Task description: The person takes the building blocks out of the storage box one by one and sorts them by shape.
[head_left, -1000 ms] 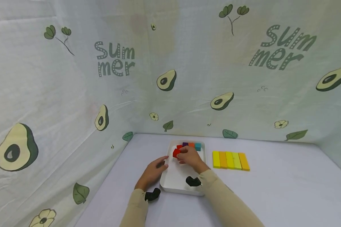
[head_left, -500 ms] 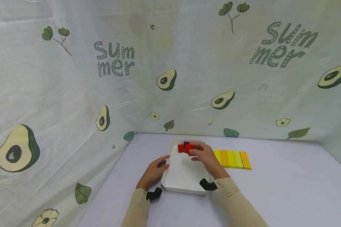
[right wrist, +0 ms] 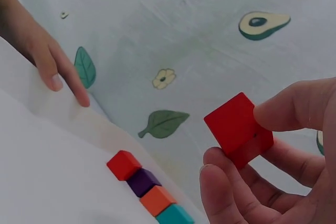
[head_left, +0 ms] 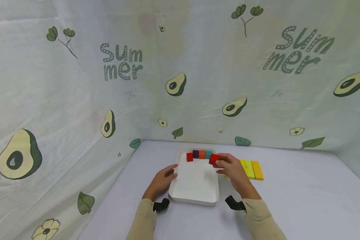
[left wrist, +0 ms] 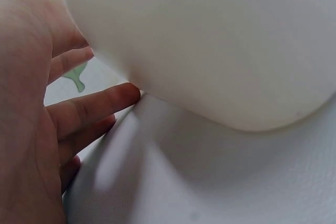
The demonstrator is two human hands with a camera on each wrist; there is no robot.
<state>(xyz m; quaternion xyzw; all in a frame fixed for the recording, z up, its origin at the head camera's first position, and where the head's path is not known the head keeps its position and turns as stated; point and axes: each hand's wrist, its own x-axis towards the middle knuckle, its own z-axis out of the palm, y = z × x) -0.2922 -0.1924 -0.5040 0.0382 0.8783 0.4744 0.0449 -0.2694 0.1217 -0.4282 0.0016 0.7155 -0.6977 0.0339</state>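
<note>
Above tray's right rim (head_left: 217,186), right hand (head_left: 232,168) pinching red cube (head_left: 214,159) — lifted, free.

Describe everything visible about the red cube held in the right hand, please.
The red cube is a small, solid-looking block with a matte painted surface and sharp edges. The right hand pinches it between thumb and fingers, tilted, lifted above the right far edge of the white tray. It touches only those fingers, apart from the cubes still in the tray.

yellow blocks (head_left: 251,169) partly behind right hand (head_left: 232,168), teal cube (right wrist: 176,215) cut off
</note>
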